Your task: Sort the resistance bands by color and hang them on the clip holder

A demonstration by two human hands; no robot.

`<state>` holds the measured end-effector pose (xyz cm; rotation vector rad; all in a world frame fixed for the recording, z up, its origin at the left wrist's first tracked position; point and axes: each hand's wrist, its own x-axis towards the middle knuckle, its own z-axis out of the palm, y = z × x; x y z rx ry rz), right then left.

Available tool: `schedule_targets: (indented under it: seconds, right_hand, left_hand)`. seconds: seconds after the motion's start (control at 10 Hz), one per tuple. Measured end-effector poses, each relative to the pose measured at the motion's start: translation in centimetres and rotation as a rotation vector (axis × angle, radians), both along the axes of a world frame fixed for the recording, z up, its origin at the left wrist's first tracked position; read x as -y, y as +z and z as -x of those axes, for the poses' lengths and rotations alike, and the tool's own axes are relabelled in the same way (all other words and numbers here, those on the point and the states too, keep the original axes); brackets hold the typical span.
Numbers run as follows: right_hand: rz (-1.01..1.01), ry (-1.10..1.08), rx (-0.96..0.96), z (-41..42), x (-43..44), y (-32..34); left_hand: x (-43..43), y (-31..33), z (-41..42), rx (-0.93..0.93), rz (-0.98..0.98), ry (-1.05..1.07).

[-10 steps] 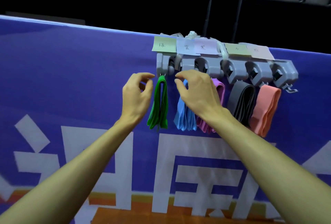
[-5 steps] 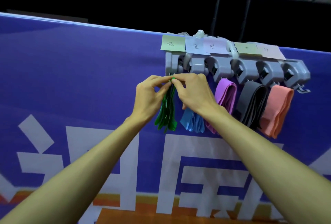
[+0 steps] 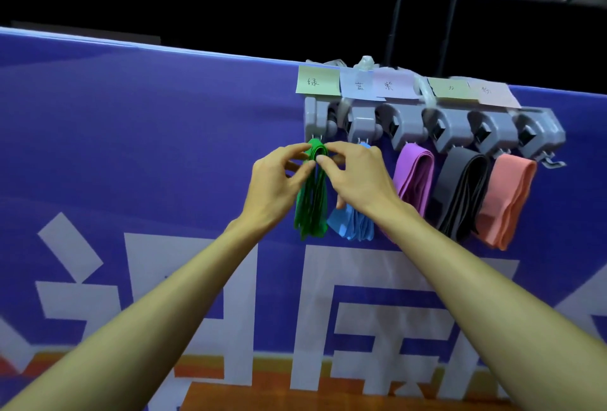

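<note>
Green resistance bands [image 3: 312, 193] hang folded from the leftmost clip of the grey clip holder [image 3: 433, 128], which is fixed along the top edge of a purple banner [image 3: 131, 147]. Left hand [image 3: 276, 183] and right hand [image 3: 358, 177] both pinch the top fold of the green bundle just under that clip, fingers [image 3: 335, 147] curled onto it from either side. Probably seating or squaring the loops so the clip catches every layer.

Clips further right are loaded one colour each: blue bands [image 3: 353, 226], purple bands [image 3: 414, 174], dark grey bands [image 3: 460, 193], salmon bands [image 3: 505, 200]. The right hand hides most of the blue set.

Sticky notes above the clips act as colour keys. Green note [image 3: 317, 82] reads 绿, blue note [image 3: 359, 86] reads 蓝, lilac note [image 3: 391, 85] reads 紫. The next two notes are too blurred to read. Big white characters on the banner are cropped and not legible.
</note>
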<state>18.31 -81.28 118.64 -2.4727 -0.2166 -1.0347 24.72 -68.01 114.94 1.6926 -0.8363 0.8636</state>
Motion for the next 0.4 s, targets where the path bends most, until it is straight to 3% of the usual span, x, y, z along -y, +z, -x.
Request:
schedule_targets:
  seconds: [0.2, 0.4]
  right_hand:
    - [0.024, -0.077, -0.085, 0.1, 0.5, -0.9]
    - [-0.048, -0.064, -0.101, 2.0, 1.1, -1.4]
  left_hand:
    - [-0.1, -0.8, 0.4, -0.092, -0.117, 0.068]
    - [-1.2, -0.7, 2.1, -0.195, -0.066, 0.039]
